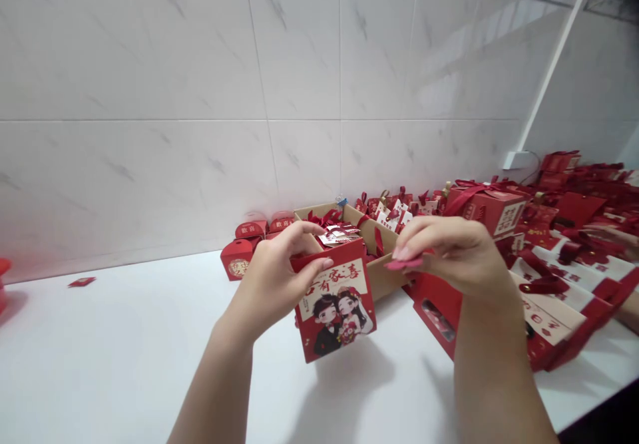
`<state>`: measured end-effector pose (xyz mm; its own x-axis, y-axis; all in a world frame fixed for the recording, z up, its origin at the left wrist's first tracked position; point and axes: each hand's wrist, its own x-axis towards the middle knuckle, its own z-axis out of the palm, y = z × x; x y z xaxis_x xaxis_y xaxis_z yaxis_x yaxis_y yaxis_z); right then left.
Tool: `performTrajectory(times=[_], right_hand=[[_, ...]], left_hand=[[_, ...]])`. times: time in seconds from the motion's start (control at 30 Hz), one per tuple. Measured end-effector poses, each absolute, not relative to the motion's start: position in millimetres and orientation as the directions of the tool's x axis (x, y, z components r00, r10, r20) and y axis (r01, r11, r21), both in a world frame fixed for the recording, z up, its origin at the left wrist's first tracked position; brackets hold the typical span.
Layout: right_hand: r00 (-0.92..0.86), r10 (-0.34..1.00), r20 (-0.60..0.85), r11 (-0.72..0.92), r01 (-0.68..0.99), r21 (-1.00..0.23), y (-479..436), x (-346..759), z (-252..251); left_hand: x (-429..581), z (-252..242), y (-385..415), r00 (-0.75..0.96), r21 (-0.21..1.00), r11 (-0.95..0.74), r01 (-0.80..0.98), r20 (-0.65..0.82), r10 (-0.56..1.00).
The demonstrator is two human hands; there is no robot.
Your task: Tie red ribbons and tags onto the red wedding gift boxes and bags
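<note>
The left hand [272, 277] grips a red wedding gift box [344, 311] near its upper left edge, thumb in front, in the middle of the frame above the bench [124, 371]; its front shows a cartoon bride and groom under Chinese characters. Right of centre, the right hand [452, 251] pinches a small pinkish-red piece [403, 263] between thumb and fingers, apart from the gift box; its exact kind is unclear. Just behind, an open cardboard box [387, 287] contains red ribbons and packets. Small red favour boxes [237, 259] stand left of it, and ribboned red boxes [486, 208] crowd the right side. A small red packet [81, 282] lies at far left, before a marbled tile wall [150, 64].
</note>
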<state>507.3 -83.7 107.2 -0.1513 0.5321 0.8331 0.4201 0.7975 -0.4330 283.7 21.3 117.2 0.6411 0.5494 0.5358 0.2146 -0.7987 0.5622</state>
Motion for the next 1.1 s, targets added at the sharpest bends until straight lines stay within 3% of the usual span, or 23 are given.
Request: performTrajectory(times=[0.1, 0.2, 0.37, 0.53, 0.83, 0.97, 1.1], right_hand=[[-0.279, 0.555, 0.784, 0.799, 0.442, -0.408, -79, 498, 107], [-0.256, 0.526, 0.811, 0.792, 0.494, -0.358, -72, 489, 106], [-0.117, 0.481, 0.869, 0.735, 0.594, -0.327, -68, 483, 103], [-0.139, 0.465, 0.874, 0.751, 0.586, -0.306, -70, 482, 102], [-0.171, 0.471, 0.866, 0.755, 0.586, -0.295, -67, 479, 104], [-0.096, 0.495, 0.864, 0.759, 0.532, -0.376, -66, 475, 104], [-0.025, 0.634, 0.773, 0.663, 0.531, -0.527, -65, 469, 104]], left_hand=[[288, 118, 10, 0.546, 0.639, -0.753, 0.156, 0.579, 0.605], [293, 117, 1, 0.468, 0.664, -0.743, 0.086, 0.632, 0.618], [296, 113, -10, 0.465, 0.514, -0.853, 0.094, 0.735, 0.494], [296, 110, -17, 0.459, 0.394, -0.901, 0.183, 0.776, 0.432], [299, 108, -16, 0.485, 0.345, -0.930, 0.128, 0.796, 0.362], [302, 105, -13, 0.455, 0.291, -0.956, 0.049, 0.845, 0.280], [303, 103, -7, 0.432, 0.231, -0.973, 0.002, 0.877, 0.209]])
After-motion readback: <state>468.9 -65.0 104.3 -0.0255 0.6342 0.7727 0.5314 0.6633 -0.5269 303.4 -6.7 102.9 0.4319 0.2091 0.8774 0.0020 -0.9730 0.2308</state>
